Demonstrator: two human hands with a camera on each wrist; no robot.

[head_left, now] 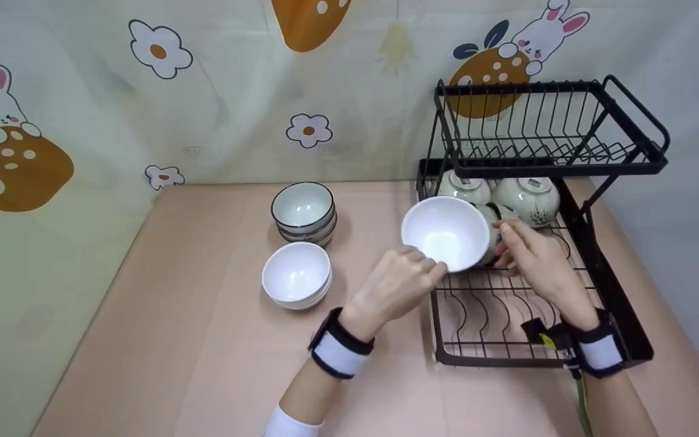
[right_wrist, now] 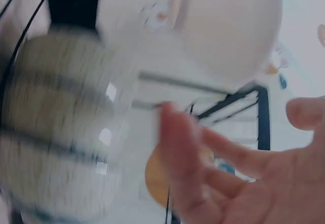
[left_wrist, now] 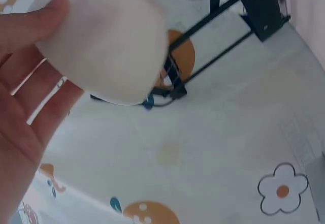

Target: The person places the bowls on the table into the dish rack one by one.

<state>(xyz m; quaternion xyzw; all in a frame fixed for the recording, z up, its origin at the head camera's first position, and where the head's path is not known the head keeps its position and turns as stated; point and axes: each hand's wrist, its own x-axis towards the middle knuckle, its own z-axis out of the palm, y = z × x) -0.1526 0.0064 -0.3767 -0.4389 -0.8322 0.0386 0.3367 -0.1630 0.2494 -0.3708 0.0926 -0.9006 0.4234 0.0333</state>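
Observation:
A white bowl (head_left: pixel 445 230) is held up over the left side of the black dish rack (head_left: pixel 501 362). My left hand (head_left: pixel 395 282) grips it at its near rim; in the left wrist view the thumb lies across the wall of the white bowl (left_wrist: pixel 109 41). To the right of the bowl, my right hand (head_left: pixel 534 258) holds nothing. Its fingers are loosely spread and apart from the bowl in the right wrist view. Behind the white bowl shows part of a patterned bowl (head_left: pixel 495 212). Two more patterned bowls (head_left: pixel 468 187) (head_left: pixel 531 200) sit upside down at the rack's back.
Left of the rack, a stack of white bowls (head_left: pixel 296 273) stands on the table (head_left: pixel 204 340). Just behind it is a stack of dark-rimmed bowls (head_left: pixel 303 206). The rack's raised upper tier (head_left: pixel 559 167) overhangs the back of the lower tray.

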